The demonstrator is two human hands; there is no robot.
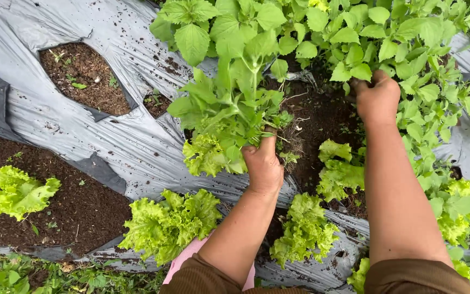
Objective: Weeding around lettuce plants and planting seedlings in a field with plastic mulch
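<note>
Bunch of pulled greens [221,117], roots trailing, sits clenched in the left hand [263,166] above the plastic sheet [110,130]. Right hand [377,98] closed among standing leafy plants [354,43]. Risk: tugging could uproot adjacent lettuce [339,173].

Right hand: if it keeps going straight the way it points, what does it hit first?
Right hand points up-frame into the broad-leaved weeds. It is already among them, so their leaves and stems come first; soil lies below, depth unclear.

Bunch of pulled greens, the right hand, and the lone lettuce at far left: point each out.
bunch of pulled greens [221,111]: head view, on its leaves.
right hand [377,99]: head view, back of the hand.
lone lettuce [14,191]: head view, middle of its leaves.
</note>
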